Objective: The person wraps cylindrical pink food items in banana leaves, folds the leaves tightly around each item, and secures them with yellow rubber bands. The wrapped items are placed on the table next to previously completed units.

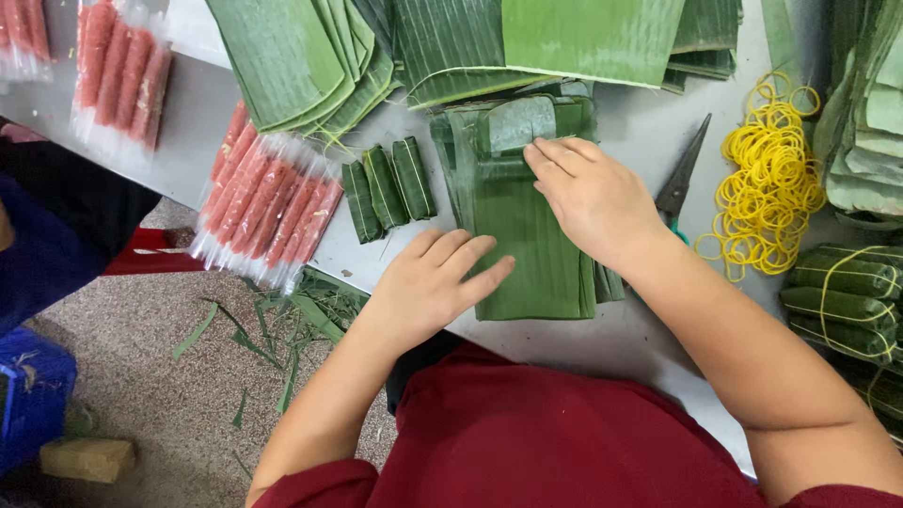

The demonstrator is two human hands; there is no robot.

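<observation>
Scanning left to right: sausage packs (268, 202) at left centre, three small wrapped rolls (386, 186) beside them. Your left hand (435, 282) lies open, flat on the near edge of the leaf stack (517, 235) at frame centre. Your right hand (593, 196) presses flat, fingers (555, 155) extended, on its upper part. Scissors (685, 174), then yellow rubber bands (767, 183) at right.

Dark green ribbed banana leaves (527, 235), yellow rubber bands (767, 179), pinkish-red sausages (268, 202) in clear wrap, grey table (649, 122), maroon shirt (555, 442).
</observation>
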